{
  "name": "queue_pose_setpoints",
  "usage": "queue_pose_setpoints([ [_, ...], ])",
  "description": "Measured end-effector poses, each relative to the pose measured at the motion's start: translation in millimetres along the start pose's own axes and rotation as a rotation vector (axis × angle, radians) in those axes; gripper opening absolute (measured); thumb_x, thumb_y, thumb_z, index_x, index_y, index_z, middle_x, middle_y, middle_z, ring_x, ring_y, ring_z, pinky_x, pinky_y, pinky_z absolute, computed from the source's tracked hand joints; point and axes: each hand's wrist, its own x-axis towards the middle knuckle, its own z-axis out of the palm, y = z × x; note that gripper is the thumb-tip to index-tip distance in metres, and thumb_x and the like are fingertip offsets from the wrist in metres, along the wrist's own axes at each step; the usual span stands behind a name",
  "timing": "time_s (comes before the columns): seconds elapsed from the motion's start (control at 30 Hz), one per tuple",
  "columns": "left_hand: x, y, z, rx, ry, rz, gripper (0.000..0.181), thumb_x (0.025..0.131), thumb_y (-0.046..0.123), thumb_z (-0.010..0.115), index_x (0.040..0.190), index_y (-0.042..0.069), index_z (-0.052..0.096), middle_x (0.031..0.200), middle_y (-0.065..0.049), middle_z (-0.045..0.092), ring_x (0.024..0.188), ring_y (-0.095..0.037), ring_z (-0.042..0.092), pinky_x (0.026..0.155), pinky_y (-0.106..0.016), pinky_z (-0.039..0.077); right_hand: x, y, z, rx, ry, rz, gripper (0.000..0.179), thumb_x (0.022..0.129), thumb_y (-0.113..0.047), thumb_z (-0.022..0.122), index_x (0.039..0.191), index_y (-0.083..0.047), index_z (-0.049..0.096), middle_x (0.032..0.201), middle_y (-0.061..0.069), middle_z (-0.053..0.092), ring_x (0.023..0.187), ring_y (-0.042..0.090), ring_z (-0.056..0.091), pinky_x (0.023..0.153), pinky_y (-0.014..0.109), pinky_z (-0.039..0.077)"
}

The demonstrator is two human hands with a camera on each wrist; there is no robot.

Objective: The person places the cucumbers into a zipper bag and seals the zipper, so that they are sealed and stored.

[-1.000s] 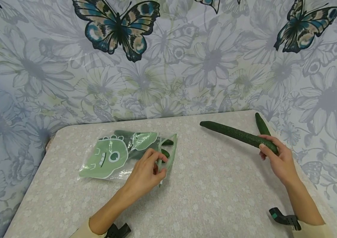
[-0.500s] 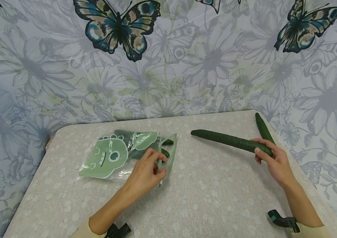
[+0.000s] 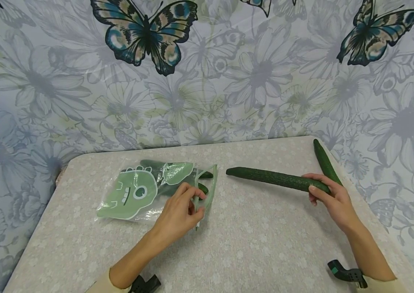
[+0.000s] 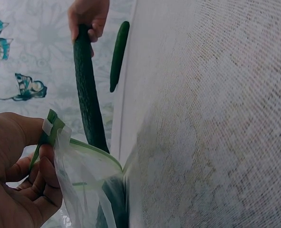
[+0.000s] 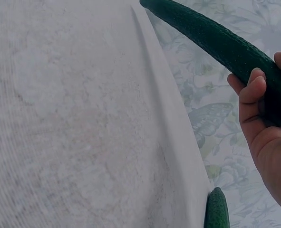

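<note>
My right hand point(image 3: 333, 199) grips a long dark green cucumber point(image 3: 273, 178) by its right end, above the table. The cucumber's far end points left, toward the mouth of a clear zip bag point(image 3: 130, 195) printed with a green cartoon face. Between thumb and fingers, my left hand point(image 3: 179, 209) pinches the bag's green zip edge point(image 4: 50, 130), and the mouth stands parted in the left wrist view. Cucumbers point(image 3: 203, 188) lie inside the bag, their ends showing near the opening. In the right wrist view, curled fingers point(image 5: 252, 97) wrap the held cucumber.
Another cucumber point(image 3: 325, 160) lies at the table's right edge, behind my right hand. The table point(image 3: 251, 244) has a pale floral cloth. A patterned fabric backdrop point(image 3: 207, 81) with butterflies rises right behind it.
My right hand has carried the cucumber left and slightly nearer, bringing its tip closer to the bag mouth and leaving more of the other cucumber in view. My left hand has stayed still.
</note>
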Motion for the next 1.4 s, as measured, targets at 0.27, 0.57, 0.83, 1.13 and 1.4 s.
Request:
queue_pose_setpoints([
  [0.27, -0.5, -0.6, -1.4, -0.003, -0.002, -0.004, 0.025, 0.092, 0.012, 0.08, 0.115, 0.017, 0.071, 0.109, 0.005, 0.054, 0.068, 0.0, 0.053, 0.063, -0.022, 0.048, 2.5, -4.0, 5.2, 0.057, -0.034, 0.0, 0.033, 0.11, 0.002, 0.052, 0.141, 0.014, 0.055, 0.085, 0.005, 0.064, 0.07, 0.021, 0.057, 0.06, 0.038, 0.048],
  [0.57, -0.7, -0.9, -2.0, -0.003, -0.003, -0.005, 0.025, 0.092, 0.013, 0.081, 0.115, 0.017, 0.071, 0.11, 0.005, 0.054, 0.068, 0.0, 0.053, 0.062, -0.022, 0.048, 5.9, -6.1, 11.5, 0.052, -0.075, -0.007, 0.033, 0.11, 0.002, 0.051, 0.141, 0.012, 0.056, 0.083, 0.004, 0.063, 0.07, 0.022, 0.057, 0.06, 0.037, 0.049],
  [0.83, -0.5, -0.5, -2.3, -0.01, -0.009, -0.007, 0.025, 0.093, 0.013, 0.081, 0.115, 0.017, 0.071, 0.11, 0.005, 0.053, 0.068, 0.0, 0.054, 0.062, -0.022, 0.048, 7.9, -8.1, 19.1, 0.042, -0.103, 0.016, 0.033, 0.111, 0.0, 0.052, 0.142, 0.01, 0.056, 0.083, 0.005, 0.061, 0.07, 0.023, 0.055, 0.061, 0.037, 0.05],
  [1.13, -0.7, 0.0, -2.5, -0.002, -0.005, -0.01, 0.025, 0.093, 0.013, 0.081, 0.115, 0.018, 0.07, 0.11, 0.005, 0.054, 0.068, 0.0, 0.053, 0.062, -0.022, 0.048, 14.1, -12.0, 30.5, 0.156, -0.182, -0.004, 0.033, 0.111, 0.003, 0.046, 0.141, 0.01, 0.055, 0.088, 0.006, 0.063, 0.072, 0.024, 0.053, 0.062, 0.04, 0.047],
  [1.4, -1.0, 0.5, -1.7, 0.002, 0.003, -0.004, 0.025, 0.092, 0.013, 0.082, 0.115, 0.018, 0.071, 0.109, 0.005, 0.054, 0.068, 0.0, 0.052, 0.062, -0.022, 0.048, 17.8, -15.5, 39.5, 0.191, -0.202, 0.012, 0.031, 0.11, 0.004, 0.047, 0.139, 0.01, 0.056, 0.099, 0.0, 0.067, 0.074, 0.019, 0.058, 0.062, 0.037, 0.049],
])
